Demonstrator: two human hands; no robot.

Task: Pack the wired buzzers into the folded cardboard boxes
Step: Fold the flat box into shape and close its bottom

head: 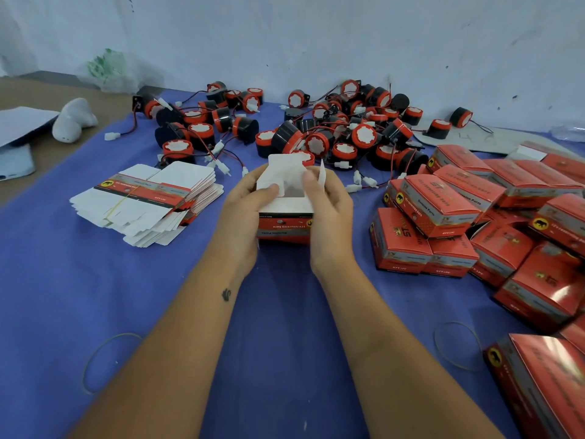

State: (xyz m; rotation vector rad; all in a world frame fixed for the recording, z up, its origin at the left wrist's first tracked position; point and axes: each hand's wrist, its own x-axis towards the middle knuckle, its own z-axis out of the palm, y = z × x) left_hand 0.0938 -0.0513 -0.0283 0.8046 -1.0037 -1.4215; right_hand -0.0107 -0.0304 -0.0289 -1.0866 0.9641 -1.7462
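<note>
A small red cardboard box with white inner flaps sits upright at the table's middle, held from both sides. My left hand grips its left side, thumb pressing a white flap down. My right hand grips the right side, thumb on the top flaps. The big top flap stands up behind. Beyond the box lies a heap of black and red wired buzzers with white plugs. A banded stack of flat unfolded boxes lies to the left. Whether a buzzer is inside the held box is hidden.
Several closed red boxes are piled at the right, reaching the near right corner. Rubber bands lie loose on the blue cloth. A white object and papers sit at the far left on the brown table.
</note>
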